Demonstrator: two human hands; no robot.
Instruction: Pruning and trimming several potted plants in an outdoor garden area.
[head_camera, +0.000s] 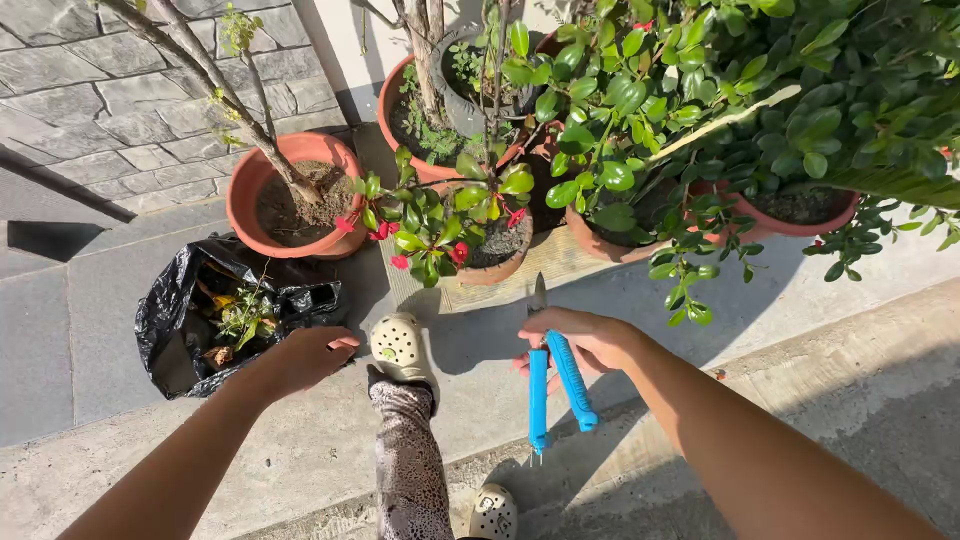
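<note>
My right hand (585, 340) grips a pair of pruning shears (550, 375) with blue handles, the metal blades pointing up toward the pots. My left hand (305, 358) hangs over the pavement beside a black plastic bag (175, 320); its fingers are curled and it holds nothing that I can see. The bag lies open with leaves and plant cuttings (240, 318) inside. In front of the shears stands a small clay pot (500, 255) with a red-flowered plant (440, 215).
Several terracotta pots crowd the back: one with a bare stem (290, 195) at left, one behind (420, 120), and bushy green plants (760, 100) at right. My patterned trouser leg (405, 450) and pale clog (400, 345) stand between my hands. A stone wall (120, 90) rises at left.
</note>
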